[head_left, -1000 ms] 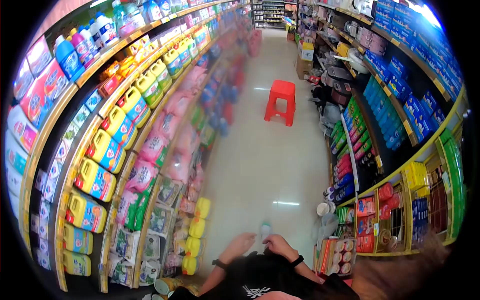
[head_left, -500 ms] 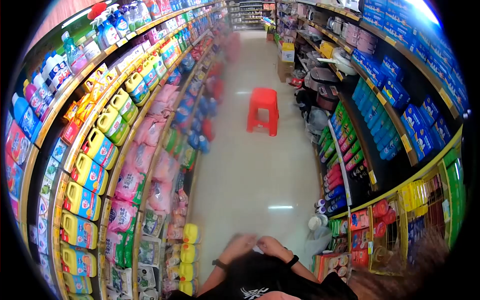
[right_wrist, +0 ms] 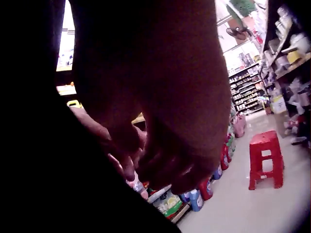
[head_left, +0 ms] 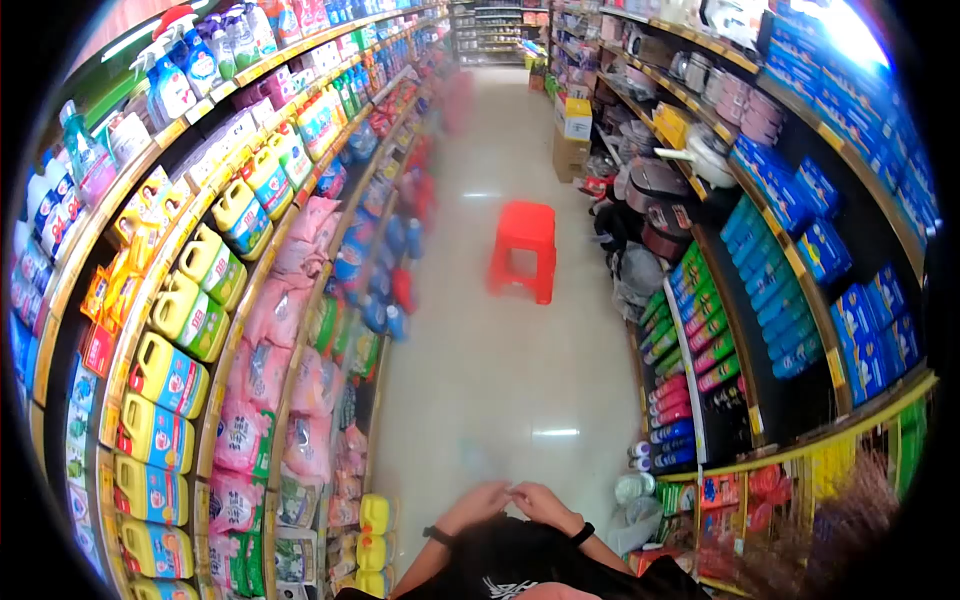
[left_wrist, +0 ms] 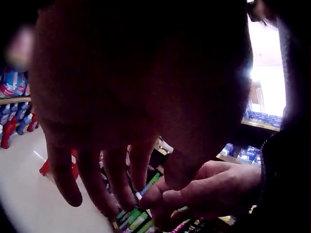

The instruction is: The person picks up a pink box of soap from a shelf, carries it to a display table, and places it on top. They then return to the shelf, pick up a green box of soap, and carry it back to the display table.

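Observation:
My left hand [head_left: 475, 506] and right hand [head_left: 548, 506] meet low in front of my body, over the floor of a shop aisle. In the left wrist view the left hand [left_wrist: 121, 126] is a dark shape with its fingers hanging down, spread and relaxed. Its thumb lies against the loosely bent fingers of the right hand [left_wrist: 214, 187]. The right wrist view shows the right hand [right_wrist: 180, 150] in shadow, fingers bent. No held thing shows in either. Farther up the aisle stands a red plastic stool [head_left: 524, 250].
Left shelves carry yellow detergent jugs [head_left: 165, 375], pink bags [head_left: 265, 375] and spray bottles [head_left: 200, 60]. Right shelves hold blue boxes [head_left: 865, 315], teal packs [head_left: 770, 290] and rice cookers [head_left: 660, 190]. Cartons [head_left: 572, 140] stand on the aisle floor [head_left: 500, 370] farther along.
The view has swung and tipped downward, so the stool sits lower and farther left. The hands have drawn together; a small pale shape beyond the right hand one second ago no longer shows.

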{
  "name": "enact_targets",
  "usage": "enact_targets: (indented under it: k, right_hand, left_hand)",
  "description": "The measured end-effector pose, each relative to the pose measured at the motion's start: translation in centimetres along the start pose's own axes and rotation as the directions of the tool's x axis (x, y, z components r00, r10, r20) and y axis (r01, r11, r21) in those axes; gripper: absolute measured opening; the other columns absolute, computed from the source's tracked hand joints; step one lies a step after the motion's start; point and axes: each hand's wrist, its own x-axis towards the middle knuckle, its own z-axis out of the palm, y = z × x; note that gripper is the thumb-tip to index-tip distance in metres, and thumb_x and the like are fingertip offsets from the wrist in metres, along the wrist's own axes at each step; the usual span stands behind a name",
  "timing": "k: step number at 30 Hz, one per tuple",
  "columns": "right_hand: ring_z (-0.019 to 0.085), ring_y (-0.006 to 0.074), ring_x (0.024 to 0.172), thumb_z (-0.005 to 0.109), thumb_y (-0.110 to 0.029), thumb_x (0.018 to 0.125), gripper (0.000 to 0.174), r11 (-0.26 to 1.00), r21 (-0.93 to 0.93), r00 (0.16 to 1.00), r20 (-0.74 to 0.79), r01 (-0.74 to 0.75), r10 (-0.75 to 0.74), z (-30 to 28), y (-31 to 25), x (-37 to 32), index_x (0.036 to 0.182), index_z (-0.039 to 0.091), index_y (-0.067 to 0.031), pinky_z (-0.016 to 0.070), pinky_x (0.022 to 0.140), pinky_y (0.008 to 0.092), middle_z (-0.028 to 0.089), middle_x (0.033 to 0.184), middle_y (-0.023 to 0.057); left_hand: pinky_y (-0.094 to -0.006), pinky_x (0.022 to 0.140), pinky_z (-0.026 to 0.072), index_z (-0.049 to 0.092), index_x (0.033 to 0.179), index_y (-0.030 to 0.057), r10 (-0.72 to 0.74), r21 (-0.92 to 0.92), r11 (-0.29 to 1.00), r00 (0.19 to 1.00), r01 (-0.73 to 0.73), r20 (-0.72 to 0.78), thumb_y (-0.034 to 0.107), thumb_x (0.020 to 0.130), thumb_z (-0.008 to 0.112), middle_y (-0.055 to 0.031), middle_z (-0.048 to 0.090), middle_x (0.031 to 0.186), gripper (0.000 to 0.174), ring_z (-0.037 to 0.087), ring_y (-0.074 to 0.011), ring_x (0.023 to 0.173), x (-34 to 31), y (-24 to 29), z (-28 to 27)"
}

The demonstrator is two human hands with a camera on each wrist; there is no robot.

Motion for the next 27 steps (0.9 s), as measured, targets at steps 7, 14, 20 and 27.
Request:
enact_targets:
  k: [7,14,20,27]
  right_hand:
    - [0.062,0.0406,0.086,0.059,-0.022,0.093,0.025,0.975,-0.215,0.990,0.139,0.059,-0.030,-1.4,3.9,12.6,0.097,0.069,0.0002,0.0503,0.077,0.0468,0.067,0.092,0.0210]
    - [0.062,0.0403,0.091,0.056,-0.016,0.090,0.022,0.960,-0.240,0.975,0.195,0.148,-0.101,-3.1,4.1,21.5,0.099,0.069,-0.0016,0.0504,0.081,0.0465,0.066,0.095,0.0211]
    - [0.063,0.0384,0.097,0.055,-0.014,0.088,0.023,0.973,-0.180,0.957,0.274,0.146,-0.093,-4.0,6.1,26.4,0.102,0.068,-0.0011,0.0510,0.086,0.0454,0.067,0.099,0.0211]
    - [0.066,0.0381,0.091,0.059,-0.015,0.087,0.032,0.960,-0.204,0.912,0.397,0.192,-0.097,-7.4,5.3,34.8,0.114,0.064,0.0011,0.0537,0.081,0.0440,0.069,0.096,0.0201]
  left_hand:
    - [-0.0424,0.093,0.0501,0.061,0.126,0.0013,0.045,0.207,0.978,0.992,-0.021,-0.114,0.029,0.096,0.061,-0.0217,0.066,0.118,0.041,0.064,-0.0373,0.106,6.2,0.8,-11.6]
    - [-0.0409,0.087,0.0534,0.062,0.123,-0.0017,0.016,0.153,0.988,0.945,0.036,-0.327,0.029,0.094,0.064,-0.0219,0.067,0.117,0.042,0.067,-0.0347,0.101,10.5,-2.8,-17.7]
    - [-0.0392,0.087,0.0537,0.061,0.124,-0.0022,-0.014,0.107,0.993,0.931,0.057,-0.364,0.027,0.094,0.066,-0.0213,0.067,0.117,0.043,0.068,-0.0315,0.099,12.9,-6.3,-19.7]
    - [-0.0393,0.089,0.0528,0.059,0.128,-0.0010,-0.118,0.069,0.986,0.925,0.153,-0.362,0.028,0.094,0.065,-0.0209,0.067,0.116,0.045,0.068,-0.0304,0.100,17.9,-8.1,-23.2]
